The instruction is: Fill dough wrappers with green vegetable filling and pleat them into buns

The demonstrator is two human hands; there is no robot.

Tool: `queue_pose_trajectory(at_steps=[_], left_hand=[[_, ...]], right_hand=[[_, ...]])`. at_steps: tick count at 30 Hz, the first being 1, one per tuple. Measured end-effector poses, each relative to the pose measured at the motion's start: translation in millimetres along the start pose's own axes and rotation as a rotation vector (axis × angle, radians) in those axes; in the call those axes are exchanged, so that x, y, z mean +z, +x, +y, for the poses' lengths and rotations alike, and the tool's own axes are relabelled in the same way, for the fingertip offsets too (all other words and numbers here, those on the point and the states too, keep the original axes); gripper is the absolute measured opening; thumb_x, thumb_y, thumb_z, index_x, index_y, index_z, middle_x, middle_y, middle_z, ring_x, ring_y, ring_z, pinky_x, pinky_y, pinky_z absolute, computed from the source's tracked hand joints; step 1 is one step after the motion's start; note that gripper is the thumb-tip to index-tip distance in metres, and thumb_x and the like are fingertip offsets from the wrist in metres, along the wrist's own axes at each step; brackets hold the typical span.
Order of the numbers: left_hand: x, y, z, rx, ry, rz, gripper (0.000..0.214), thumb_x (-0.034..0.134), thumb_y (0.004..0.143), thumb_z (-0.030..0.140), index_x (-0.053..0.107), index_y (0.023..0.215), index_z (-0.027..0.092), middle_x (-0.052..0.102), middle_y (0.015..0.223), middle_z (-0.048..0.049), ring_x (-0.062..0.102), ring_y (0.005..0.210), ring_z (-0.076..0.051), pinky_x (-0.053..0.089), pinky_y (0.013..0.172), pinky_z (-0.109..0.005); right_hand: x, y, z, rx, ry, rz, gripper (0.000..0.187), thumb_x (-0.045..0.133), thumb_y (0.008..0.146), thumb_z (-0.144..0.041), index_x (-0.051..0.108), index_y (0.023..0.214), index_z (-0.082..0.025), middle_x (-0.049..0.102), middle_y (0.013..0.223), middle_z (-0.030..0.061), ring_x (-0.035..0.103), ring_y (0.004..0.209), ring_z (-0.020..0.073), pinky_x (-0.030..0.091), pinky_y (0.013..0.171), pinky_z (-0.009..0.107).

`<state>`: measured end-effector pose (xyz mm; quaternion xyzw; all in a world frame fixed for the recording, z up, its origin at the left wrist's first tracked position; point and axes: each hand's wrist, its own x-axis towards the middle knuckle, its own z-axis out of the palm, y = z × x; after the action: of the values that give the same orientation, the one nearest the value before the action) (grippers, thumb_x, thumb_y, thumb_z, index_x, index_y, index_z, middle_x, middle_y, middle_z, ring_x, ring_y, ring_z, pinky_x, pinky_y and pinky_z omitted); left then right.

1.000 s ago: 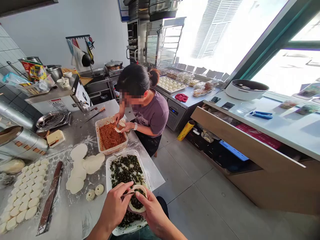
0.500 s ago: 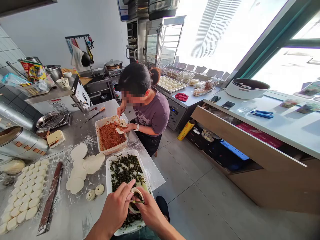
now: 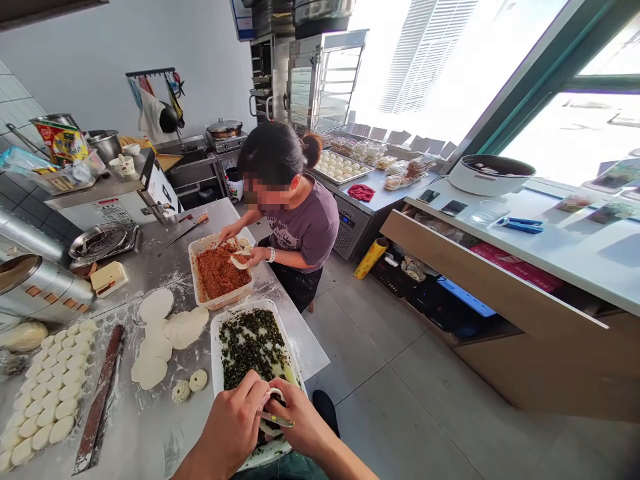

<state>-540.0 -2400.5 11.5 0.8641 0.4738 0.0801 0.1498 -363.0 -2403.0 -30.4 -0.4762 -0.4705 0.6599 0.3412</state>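
Over a white tray of chopped dark-green filling, both my hands are closed around a round dough wrapper with dark filling inside. My left hand pinches its near-left edge between thumb and fingers. My right hand cups the other side, its fingers curled at the rim. A thin metal filling spatula with green bits on its end sticks out below the wrapper, between the hands; which hand grips it is hidden. Left of the tray sit two pleated buns and several overlapping flat wrappers.
Across the table, a co-worker holds a wrapper over a tub of reddish filling. Rows of dough pieces and a dark wooden stick lie at left. A knife rests farther back. An open drawer juts out at right.
My fingers have drawn closer together at the wrapper's rim, and the opening looks smaller. The spatula tilts down to the right. The co-worker's one hand has moved down into the reddish filling.
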Motion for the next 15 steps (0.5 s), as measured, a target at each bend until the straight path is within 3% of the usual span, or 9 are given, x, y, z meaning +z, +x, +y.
queue_pose_trajectory(at_steps=[3, 6, 8, 12, 15], left_hand=[[0.3, 0, -3, 0.011, 0.004, -0.008, 0.03, 0.038, 0.099, 0.021, 0.059, 0.12, 0.027, 0.066, 0.107, -0.0042, 0.07, 0.085, -0.016, 0.055, 0.071, -0.025], [-2.2, 2, -6, -0.064, -0.055, 0.005, 0.027, 0.037, 0.102, 0.025, 0.064, 0.106, 0.027, 0.065, 0.099, -0.0026, 0.07, 0.084, -0.015, 0.055, 0.074, -0.025], [-4.2, 2, -7, -0.092, -0.111, 0.042, 0.028, 0.037, 0.103, 0.028, 0.065, 0.107, 0.028, 0.066, 0.101, -0.0025, 0.069, 0.086, -0.014, 0.055, 0.078, -0.024], [-4.8, 1, -7, -0.044, -0.139, 0.078, 0.032, 0.038, 0.103, 0.025, 0.06, 0.126, 0.03, 0.068, 0.104, -0.003, 0.069, 0.087, -0.013, 0.055, 0.078, -0.022], [-3.6, 0, -5, -0.045, -0.119, 0.069, 0.028, 0.038, 0.101, 0.023, 0.064, 0.112, 0.028, 0.067, 0.099, -0.0031, 0.069, 0.085, -0.014, 0.055, 0.075, -0.023]], right_hand=[[-5, -1, -8, -0.051, -0.062, -0.09, 0.016, 0.069, 0.083, -0.029, 0.069, 0.095, -0.019, 0.067, 0.085, 0.0007, 0.055, 0.082, 0.02, 0.042, 0.073, 0.03], [-8, -3, -12, -0.033, 0.104, -0.12, 0.028, 0.072, 0.084, -0.038, 0.07, 0.106, -0.021, 0.069, 0.096, 0.0025, 0.058, 0.092, 0.0227, 0.046, 0.082, 0.032], [-7, -4, -11, -0.019, 0.237, -0.091, 0.031, 0.07, 0.087, -0.045, 0.07, 0.108, -0.022, 0.069, 0.098, 0.003, 0.059, 0.093, 0.0227, 0.048, 0.084, 0.033], [0, -4, -5, 0.016, 0.433, -0.099, 0.036, 0.071, 0.085, -0.05, 0.067, 0.109, -0.024, 0.065, 0.093, 0.0014, 0.062, 0.083, 0.0204, 0.054, 0.074, 0.033], [4, -3, -3, 0.071, 0.465, -0.12, 0.033, 0.07, 0.086, -0.05, 0.064, 0.106, -0.024, 0.062, 0.086, -0.0002, 0.061, 0.074, 0.0185, 0.056, 0.067, 0.034]])
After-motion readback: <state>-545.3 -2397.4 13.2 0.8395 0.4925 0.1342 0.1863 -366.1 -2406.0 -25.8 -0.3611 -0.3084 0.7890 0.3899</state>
